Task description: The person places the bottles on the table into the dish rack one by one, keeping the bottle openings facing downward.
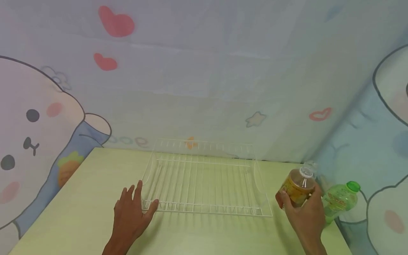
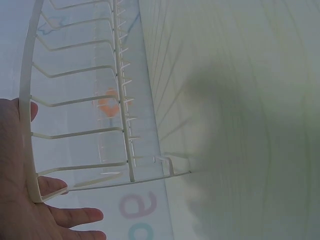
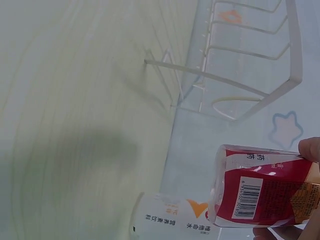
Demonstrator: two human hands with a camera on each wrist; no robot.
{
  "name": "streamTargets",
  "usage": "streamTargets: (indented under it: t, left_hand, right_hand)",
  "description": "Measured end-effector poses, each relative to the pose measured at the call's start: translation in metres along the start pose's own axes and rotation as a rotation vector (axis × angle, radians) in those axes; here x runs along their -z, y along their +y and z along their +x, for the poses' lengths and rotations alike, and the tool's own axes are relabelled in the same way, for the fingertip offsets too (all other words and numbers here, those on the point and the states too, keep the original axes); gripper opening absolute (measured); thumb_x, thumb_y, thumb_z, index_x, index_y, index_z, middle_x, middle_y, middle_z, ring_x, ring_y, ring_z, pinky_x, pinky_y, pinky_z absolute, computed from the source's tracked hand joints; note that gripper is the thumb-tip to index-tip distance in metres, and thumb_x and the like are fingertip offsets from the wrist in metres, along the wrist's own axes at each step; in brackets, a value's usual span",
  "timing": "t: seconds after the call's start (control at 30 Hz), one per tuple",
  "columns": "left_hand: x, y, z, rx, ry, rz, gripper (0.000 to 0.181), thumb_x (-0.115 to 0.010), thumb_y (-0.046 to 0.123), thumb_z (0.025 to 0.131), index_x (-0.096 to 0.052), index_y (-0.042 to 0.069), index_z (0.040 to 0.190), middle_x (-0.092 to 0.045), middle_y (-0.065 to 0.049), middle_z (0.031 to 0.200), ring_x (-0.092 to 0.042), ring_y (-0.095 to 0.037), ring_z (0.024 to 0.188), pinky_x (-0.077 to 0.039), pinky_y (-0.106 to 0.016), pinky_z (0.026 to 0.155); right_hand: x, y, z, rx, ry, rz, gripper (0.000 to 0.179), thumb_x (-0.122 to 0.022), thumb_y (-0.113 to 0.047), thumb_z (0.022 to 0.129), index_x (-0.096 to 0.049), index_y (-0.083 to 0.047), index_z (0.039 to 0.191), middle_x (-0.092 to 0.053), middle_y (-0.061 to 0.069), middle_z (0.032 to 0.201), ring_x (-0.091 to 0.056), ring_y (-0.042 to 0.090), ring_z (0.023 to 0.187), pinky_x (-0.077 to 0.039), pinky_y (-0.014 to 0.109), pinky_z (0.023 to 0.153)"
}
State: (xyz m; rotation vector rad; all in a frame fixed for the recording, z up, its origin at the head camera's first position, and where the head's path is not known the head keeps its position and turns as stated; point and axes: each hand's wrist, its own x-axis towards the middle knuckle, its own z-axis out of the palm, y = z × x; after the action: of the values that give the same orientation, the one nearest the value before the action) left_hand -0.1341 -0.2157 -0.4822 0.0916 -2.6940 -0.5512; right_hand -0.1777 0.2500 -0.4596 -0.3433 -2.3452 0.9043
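A white wire rack [image 1: 204, 203] stands on the pale table. At its front left corner my left hand [image 1: 130, 216] has its fingers spread and fairly straight. In the left wrist view the rack's rim [image 2: 29, 125] crosses in front of that hand [image 2: 20, 185]; whether they touch I cannot tell. My right hand [image 1: 306, 214] grips a drink bottle [image 1: 294, 187] with a yellow and red label and a pale cap, held tilted to the right of the rack. In the right wrist view the bottle's red label [image 3: 270, 190] shows a barcode.
Beside the right hand stands a green bottle [image 1: 341, 200] with a green cap, near the table's right edge. Behind the held bottle is a clear bottle [image 1: 310, 165], mostly hidden; the right wrist view shows a white-labelled bottle [image 3: 172, 220]. A printed cloth [image 1: 204, 78] hangs behind.
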Motion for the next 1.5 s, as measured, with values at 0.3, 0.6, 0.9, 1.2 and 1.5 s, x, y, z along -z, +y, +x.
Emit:
streamTargets:
  t: [0.3, 0.6, 0.9, 1.2, 1.5]
  left_hand:
    - [-0.002, -0.005, 0.000, 0.022, -0.015, -0.019, 0.082, -0.056, 0.053, 0.095, -0.033, -0.002, 0.151, -0.043, -0.036, 0.141, -0.028, -0.061, 0.136, -0.024, -0.078, 0.095]
    - [0.006, -0.007, -0.003, 0.018, 0.006, 0.001, 0.081, -0.059, 0.050, 0.094, -0.036, -0.003, 0.150, -0.046, -0.036, 0.138, -0.030, -0.060, 0.134, -0.024, -0.079, 0.093]
    - [0.005, -0.006, 0.001, -0.004, 0.041, 0.017, 0.080, -0.061, 0.049, 0.092, -0.037, -0.001, 0.149, -0.049, -0.035, 0.135, -0.033, -0.059, 0.132, -0.025, -0.081, 0.092]
    - [0.004, -0.005, -0.003, 0.010, 0.026, 0.015, 0.080, -0.061, 0.049, 0.092, -0.037, -0.001, 0.149, -0.050, -0.034, 0.134, -0.034, -0.058, 0.132, -0.023, -0.081, 0.092]
    - [0.001, 0.000, -0.004, 0.005, 0.010, 0.009, 0.080, -0.060, 0.049, 0.093, -0.035, -0.001, 0.151, -0.050, -0.035, 0.135, -0.034, -0.057, 0.132, -0.024, -0.081, 0.092]
  right_hand:
    - [-0.004, -0.013, 0.009, 0.091, 0.039, 0.057, 0.090, -0.081, -0.037, 0.079, -0.033, -0.006, 0.148, -0.057, 0.027, 0.127, -0.058, 0.049, 0.108, -0.046, 0.068, 0.079]
    - [-0.010, -0.025, 0.008, 0.116, 0.041, 0.086, 0.091, -0.082, -0.034, 0.079, -0.031, -0.006, 0.150, -0.055, 0.026, 0.131, -0.057, 0.049, 0.111, -0.045, 0.067, 0.084]
    - [-0.008, -0.035, 0.016, 0.142, 0.063, 0.124, 0.089, -0.082, -0.033, 0.079, -0.033, -0.006, 0.149, -0.055, 0.023, 0.131, -0.058, 0.046, 0.110, -0.045, 0.066, 0.084]
    - [-0.012, -0.041, 0.014, 0.161, 0.063, 0.126, 0.088, -0.082, -0.034, 0.080, -0.035, -0.010, 0.150, -0.057, 0.021, 0.128, -0.058, 0.042, 0.109, -0.045, 0.065, 0.082]
    - [-0.017, -0.046, 0.013, 0.162, 0.059, 0.159, 0.089, -0.081, -0.034, 0.080, -0.033, -0.010, 0.150, -0.056, 0.021, 0.131, -0.058, 0.041, 0.110, -0.045, 0.064, 0.085]
